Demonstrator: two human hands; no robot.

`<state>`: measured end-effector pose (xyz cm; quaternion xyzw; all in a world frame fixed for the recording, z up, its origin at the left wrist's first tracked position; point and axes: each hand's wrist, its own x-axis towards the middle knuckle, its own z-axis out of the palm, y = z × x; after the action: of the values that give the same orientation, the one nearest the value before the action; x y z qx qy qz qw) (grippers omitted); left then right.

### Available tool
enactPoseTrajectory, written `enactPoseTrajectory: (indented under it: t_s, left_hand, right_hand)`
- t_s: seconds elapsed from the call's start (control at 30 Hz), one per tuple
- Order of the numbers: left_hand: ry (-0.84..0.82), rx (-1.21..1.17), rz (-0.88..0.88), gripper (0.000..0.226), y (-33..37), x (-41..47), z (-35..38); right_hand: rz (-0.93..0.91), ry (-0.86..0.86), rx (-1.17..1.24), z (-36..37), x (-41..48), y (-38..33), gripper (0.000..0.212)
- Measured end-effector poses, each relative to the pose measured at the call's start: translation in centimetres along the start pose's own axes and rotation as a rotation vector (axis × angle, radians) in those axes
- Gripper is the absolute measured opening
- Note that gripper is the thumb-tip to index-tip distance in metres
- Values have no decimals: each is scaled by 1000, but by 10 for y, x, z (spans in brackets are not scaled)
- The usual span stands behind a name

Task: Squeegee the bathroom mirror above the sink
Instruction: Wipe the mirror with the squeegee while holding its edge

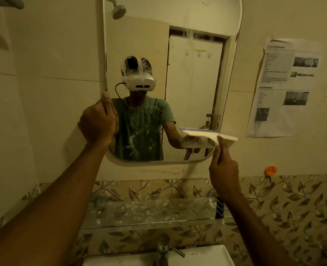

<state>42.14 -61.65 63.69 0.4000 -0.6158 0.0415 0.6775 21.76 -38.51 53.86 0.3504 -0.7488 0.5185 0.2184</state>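
A tall rounded mirror (187, 77) hangs on the cream tile wall, streaked with white foam in its lower left part. My left hand (98, 121) grips the mirror's left edge, thumb on the glass side. My right hand (223, 167) holds the handle of a white squeegee (208, 136), whose wide blade lies flat against the lower right of the mirror. A blue-striped stretch of the handle (220, 207) sticks out below my wrist. The reflection shows a person in a green shirt with a white headset.
A glass shelf (149, 212) spotted with white drips runs below the mirror. Under it are a chrome tap (163, 248) and the white sink (203, 256). Printed papers (285, 87) hang on the wall at right, above an orange hook (270, 170).
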Motion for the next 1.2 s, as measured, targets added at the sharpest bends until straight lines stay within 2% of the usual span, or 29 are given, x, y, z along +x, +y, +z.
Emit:
enactPoseTrajectory:
  t_s: [0.27,0.5,0.63,0.9,1.07,1.2]
  left_hand:
    - [-2,24,-17,60,0,-1,0]
    - [-141,36,47,68,-7,11,-8]
    - [-184,64,59,77,-3,29,-17]
    - [-27,-96,76,53,46,90,-28]
    - [34,-81,44,51,74,133,-28]
    - [40,-110,43,49,88,153,-24]
  right_hand:
    - [106,-157,-58,21,-65,33,47]
    - [129,-82,4,17,-67,20,46]
    - [47,13,71,3,-33,-5,46]
    - [-43,74,249,-31,74,-92,39]
    - [-176,128,285,-53,136,-147,35]
    - [-217,187,276,-67,181,-185,41]
